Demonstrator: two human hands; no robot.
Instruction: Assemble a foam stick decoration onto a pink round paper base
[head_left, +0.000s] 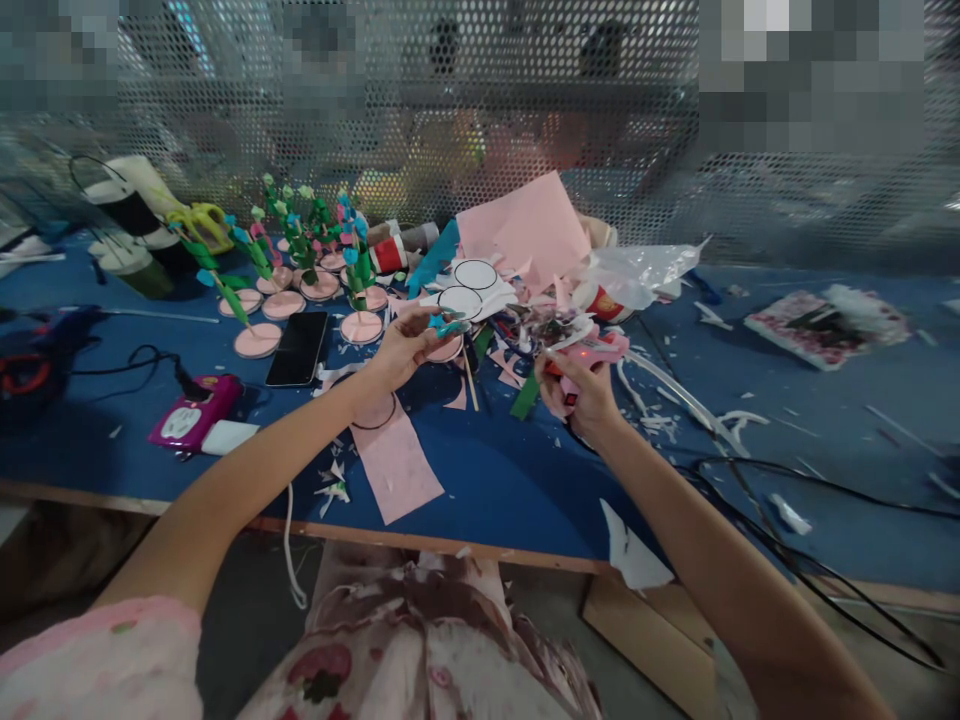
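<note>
My left hand (pixel 409 348) pinches a small teal-blue piece (pixel 448 327), perhaps a paper flower; its exact shape is too small to tell. Wrapped in my right hand (pixel 589 395) is a pink hot glue gun (pixel 600 347), with a small light glowing on its side. The gun's nozzle end is lost among the scraps. Just behind my left hand lie white paper circles (pixel 475 275) with black outlines. Partly under my left wrist is a strip of pink paper (pixel 397 460). A pink disc (pixel 448 348) shows beneath my left fingertips.
Craft flowers (pixel 300 245) on pink round bases stand at the left, with a black phone (pixel 298 348) before them. A purple power strip (pixel 196 410), yellow-handled scissors (pixel 202 228), a pink sheet (pixel 525 225), a plastic bag (pixel 641 270) and black cables (pixel 810 475) lie around.
</note>
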